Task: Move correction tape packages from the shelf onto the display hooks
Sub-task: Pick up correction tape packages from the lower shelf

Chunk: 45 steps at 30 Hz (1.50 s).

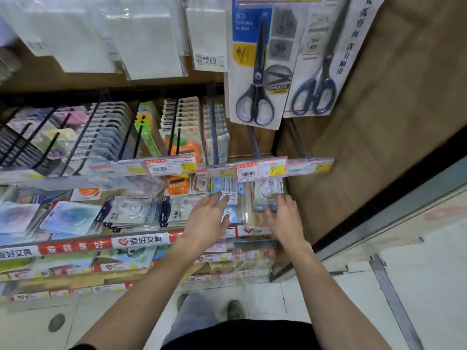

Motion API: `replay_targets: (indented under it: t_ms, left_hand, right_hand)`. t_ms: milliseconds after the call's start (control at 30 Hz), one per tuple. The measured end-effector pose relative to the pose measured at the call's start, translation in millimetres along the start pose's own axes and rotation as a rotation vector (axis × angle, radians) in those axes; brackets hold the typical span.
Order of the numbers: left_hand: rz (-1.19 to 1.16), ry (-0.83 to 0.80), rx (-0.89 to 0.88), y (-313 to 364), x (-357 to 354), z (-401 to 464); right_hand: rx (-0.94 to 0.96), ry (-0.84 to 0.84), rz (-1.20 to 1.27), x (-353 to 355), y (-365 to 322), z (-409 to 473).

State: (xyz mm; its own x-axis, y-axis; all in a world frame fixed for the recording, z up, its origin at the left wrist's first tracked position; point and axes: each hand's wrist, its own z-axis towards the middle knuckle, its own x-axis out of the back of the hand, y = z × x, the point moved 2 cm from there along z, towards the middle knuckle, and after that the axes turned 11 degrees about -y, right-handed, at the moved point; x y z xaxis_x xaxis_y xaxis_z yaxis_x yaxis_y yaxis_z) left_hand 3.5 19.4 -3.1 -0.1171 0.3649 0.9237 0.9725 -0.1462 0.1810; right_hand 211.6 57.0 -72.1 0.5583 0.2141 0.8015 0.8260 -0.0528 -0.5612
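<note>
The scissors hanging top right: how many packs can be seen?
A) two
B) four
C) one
A: two carded scissors hang side by side, a black-handled pair and a blue-handled pair to its right.

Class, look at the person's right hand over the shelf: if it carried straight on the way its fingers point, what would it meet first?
Most likely the clear plastic blister pack holding a white correction tape. The right hand points its fingers up-shelf at it and seems already at its lower edge, though depth is unclear.
</note>
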Motion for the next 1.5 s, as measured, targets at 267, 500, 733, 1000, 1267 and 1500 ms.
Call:
replay_targets:
  t_ms: [267,500,733,1000,1267,1500]
  left_hand:
    - [-0.015,0.043,-0.041,-2,-20,-3]
    - [0.013,0.014,-0.03,-1,-21,-2]
    - [0.024,-0.019,-0.026,-3,-21,2]
    - [0.011,-0.07,-0.032,2,-23,16]
    - [-0.123,-0.108,-0.07,9,-19,49]
    - [-0.201,-0.144,-0.074,14,-18,82]
  right_hand:
    - [-0.155,-0.008,0.09,-1,11,30]
    - [-0.211,0.022,0.06,-7,14,37]
    - [-0.259,-0.018,0.37,-2,19,35]
    - [-0.289,-0.046,0.818,2,27,16]
    - [-0.302,-0.03,1.146,5,36,-13]
    - [-0.282,0.091,1.227,2,46,-51]
